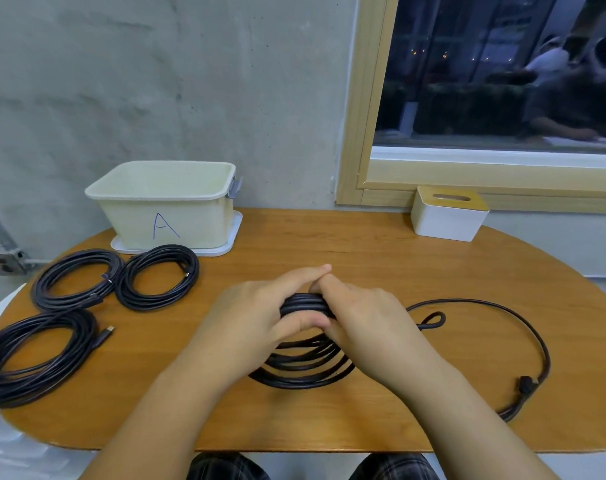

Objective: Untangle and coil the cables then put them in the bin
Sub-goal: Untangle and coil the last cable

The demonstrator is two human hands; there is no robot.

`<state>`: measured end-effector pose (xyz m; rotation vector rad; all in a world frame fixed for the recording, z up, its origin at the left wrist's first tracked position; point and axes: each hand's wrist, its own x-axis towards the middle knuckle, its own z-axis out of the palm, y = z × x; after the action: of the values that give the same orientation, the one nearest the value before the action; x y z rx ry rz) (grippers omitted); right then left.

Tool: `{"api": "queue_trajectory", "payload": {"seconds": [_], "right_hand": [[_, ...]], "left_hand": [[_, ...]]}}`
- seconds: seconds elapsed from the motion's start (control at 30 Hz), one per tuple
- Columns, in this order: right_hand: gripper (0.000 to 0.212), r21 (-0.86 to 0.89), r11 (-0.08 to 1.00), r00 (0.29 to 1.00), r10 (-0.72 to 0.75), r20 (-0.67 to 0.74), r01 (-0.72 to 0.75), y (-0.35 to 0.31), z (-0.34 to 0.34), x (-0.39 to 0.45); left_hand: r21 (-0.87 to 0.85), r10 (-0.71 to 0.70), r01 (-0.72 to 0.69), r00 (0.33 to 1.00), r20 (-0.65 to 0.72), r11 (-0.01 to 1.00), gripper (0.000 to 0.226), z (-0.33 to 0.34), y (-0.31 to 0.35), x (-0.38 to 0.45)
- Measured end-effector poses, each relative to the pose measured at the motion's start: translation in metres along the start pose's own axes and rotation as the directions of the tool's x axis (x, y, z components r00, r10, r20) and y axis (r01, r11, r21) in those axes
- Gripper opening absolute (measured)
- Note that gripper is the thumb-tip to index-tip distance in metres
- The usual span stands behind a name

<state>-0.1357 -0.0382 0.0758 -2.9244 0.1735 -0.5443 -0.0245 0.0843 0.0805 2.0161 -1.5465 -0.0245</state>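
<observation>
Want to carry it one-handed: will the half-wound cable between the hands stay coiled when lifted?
Probably not. The half-wound cable looks floppy, its loops fanning apart below both hands' grip. The uncoiled tail would likely drag across the table.

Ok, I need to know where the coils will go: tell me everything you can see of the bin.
The bin is a cream, plastic-looking rectangular tub with a rolled rim and a grey latch on its right end. A blue handwritten "A" marks its front. It stands upright and open on a white lid or tray at the table's far left, against the wall.

handwritten "A" on bin (pixel 163 206)
</observation>
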Motion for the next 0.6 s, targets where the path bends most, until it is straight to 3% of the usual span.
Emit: {"api": "queue_trajectory", "payload": {"seconds": [0.13, 0.3, 0.37, 0.6], "right_hand": [[0.041, 0.211, 0.970, 0.992, 0.126, -0.023, -0.118, 0.006, -0.005, -0.006], [0.052, 0.311, 0.916, 0.966, 0.259, 0.022, -0.252, 0.021, -0.004, -0.013], [0.051, 0.371, 0.890, 0.961, 0.274, 0.030, -0.265, 0.021, -0.001, -0.014], [0.029, 0.619, 0.747, 0.953, 0.301, 0.011, -0.243, 0.017, 0.008, -0.018]], "left_hand": [[-0.370, -0.081, 0.001, 0.976, -0.203, 0.929, 0.029, 0.006, -0.009, -0.007], [-0.543, -0.215, -0.050, 0.885, -0.413, 0.838, 0.025, 0.002, -0.014, -0.012], [-0.550, -0.234, -0.053, 0.868, -0.437, 0.833, 0.037, 0.003, -0.017, -0.014], [-0.678, -0.292, -0.099, 0.851, -0.437, 0.728, 0.041, 0.015, -0.016, -0.018]]}}
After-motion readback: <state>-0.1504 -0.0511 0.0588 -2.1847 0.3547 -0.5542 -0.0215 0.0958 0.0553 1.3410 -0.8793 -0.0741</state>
